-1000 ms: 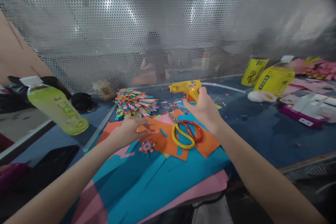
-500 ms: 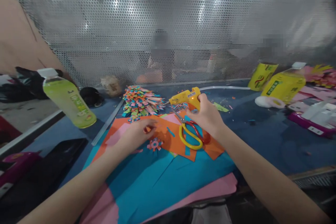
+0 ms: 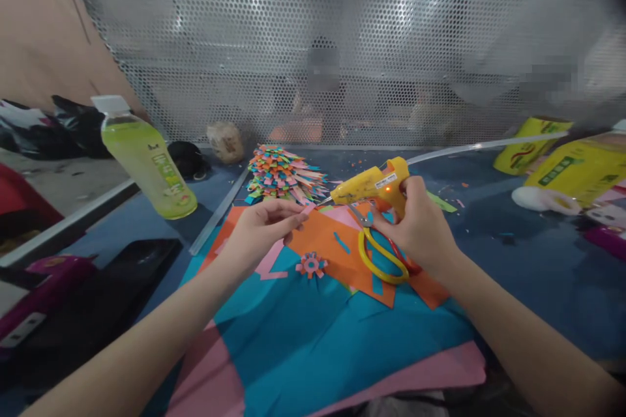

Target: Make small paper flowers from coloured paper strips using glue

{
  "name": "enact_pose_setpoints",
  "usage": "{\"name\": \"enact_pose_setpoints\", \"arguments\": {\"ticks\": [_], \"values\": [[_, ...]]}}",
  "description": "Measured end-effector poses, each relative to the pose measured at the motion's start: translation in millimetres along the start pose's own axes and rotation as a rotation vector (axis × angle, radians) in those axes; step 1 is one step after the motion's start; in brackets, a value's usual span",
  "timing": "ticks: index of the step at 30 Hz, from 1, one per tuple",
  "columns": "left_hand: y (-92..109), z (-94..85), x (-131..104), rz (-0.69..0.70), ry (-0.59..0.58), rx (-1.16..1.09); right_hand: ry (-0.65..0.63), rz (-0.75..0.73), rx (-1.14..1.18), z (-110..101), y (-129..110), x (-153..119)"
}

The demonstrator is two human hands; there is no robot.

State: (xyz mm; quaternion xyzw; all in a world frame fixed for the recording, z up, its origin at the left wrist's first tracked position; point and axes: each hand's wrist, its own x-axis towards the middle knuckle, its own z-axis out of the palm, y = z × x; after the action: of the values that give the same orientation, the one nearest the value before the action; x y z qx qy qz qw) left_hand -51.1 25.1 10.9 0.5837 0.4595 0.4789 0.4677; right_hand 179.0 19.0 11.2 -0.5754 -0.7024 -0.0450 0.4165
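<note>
My right hand (image 3: 420,221) grips a yellow hot glue gun (image 3: 366,184) by its handle; a small orange light glows on it. The metal nozzle points left, close to a small pink paper strip (image 3: 308,208) pinched in the fingers of my left hand (image 3: 267,228). Whether nozzle and strip touch I cannot tell. Below lies a pink, orange and blue paper flower (image 3: 312,265) on sheets of blue paper (image 3: 313,332) and orange paper (image 3: 323,234). Scissors (image 3: 379,260) with one yellow and one red handle lie under my right hand. Behind is a pile of fringed coloured paper pieces (image 3: 281,172).
A green drink bottle (image 3: 149,169) and a black phone-like slab (image 3: 122,293) are at left. Yellow bottles (image 3: 577,166) and a white roll-like thing (image 3: 542,200) stand at right. A perforated metal screen (image 3: 274,45) closes off the back, with a person behind it.
My left hand has come up beside the nozzle and now holds a pink strip. The glue gun stays in my right hand. The camera view has shifted.
</note>
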Motion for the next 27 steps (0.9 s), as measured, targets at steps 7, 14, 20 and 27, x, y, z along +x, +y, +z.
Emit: {"name": "enact_pose_setpoints", "arguments": {"ticks": [7, 14, 20, 27], "values": [[3.4, 0.4, -2.7, -0.038, 0.003, -0.041, 0.010, 0.002, -0.001, 4.2, 3.4, -1.1], [4.7, 1.9, -2.8, -0.062, 0.006, -0.071, 0.015, -0.022, -0.024, 6.9, 6.2, -2.4], [4.0, 1.7, -2.8, -0.068, 0.005, -0.054, -0.005, -0.026, -0.040, 4.6, 5.9, -2.8], [2.0, 0.6, -1.4, -0.068, 0.011, -0.057, -0.004, -0.056, -0.053, 3.9, 5.8, -2.8]]}}
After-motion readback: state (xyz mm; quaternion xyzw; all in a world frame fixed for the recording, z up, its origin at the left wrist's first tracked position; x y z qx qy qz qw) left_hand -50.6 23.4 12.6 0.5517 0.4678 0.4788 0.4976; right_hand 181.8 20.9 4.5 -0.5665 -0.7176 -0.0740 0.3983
